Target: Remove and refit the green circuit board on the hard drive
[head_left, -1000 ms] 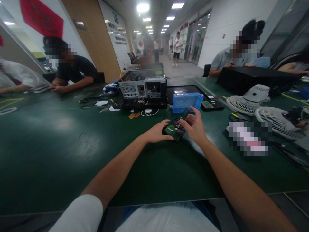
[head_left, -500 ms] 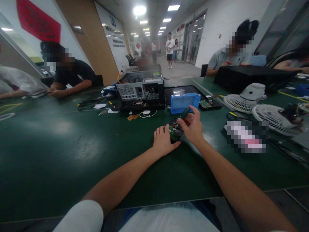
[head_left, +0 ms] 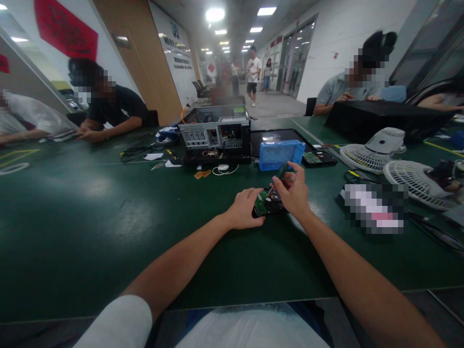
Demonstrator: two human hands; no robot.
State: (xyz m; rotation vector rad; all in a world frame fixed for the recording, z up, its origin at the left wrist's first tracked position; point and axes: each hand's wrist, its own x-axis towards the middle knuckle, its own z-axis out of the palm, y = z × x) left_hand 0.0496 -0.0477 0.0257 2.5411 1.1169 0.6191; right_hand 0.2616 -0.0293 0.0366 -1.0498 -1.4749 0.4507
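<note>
A small black drive with a green circuit board (head_left: 266, 205) lies on the green table (head_left: 108, 217) in front of me. My left hand (head_left: 244, 209) rests on its left side, fingers curled over its edge and holding it down. My right hand (head_left: 293, 191) is closed round a dark-handled screwdriver (head_left: 281, 171), whose tip points down onto the board. Both forearms reach in from the bottom of the view.
Behind the drive stand a blue plastic box (head_left: 281, 153), an open computer case (head_left: 216, 133), loose cables and a second drive (head_left: 319, 158). Two white fans (head_left: 373, 150) lie at the right. Other people sit at the left and far right.
My left hand slid from the drive's near side to its left edge. The drive turned a little, and the screwdriver stays on it in my right hand.
</note>
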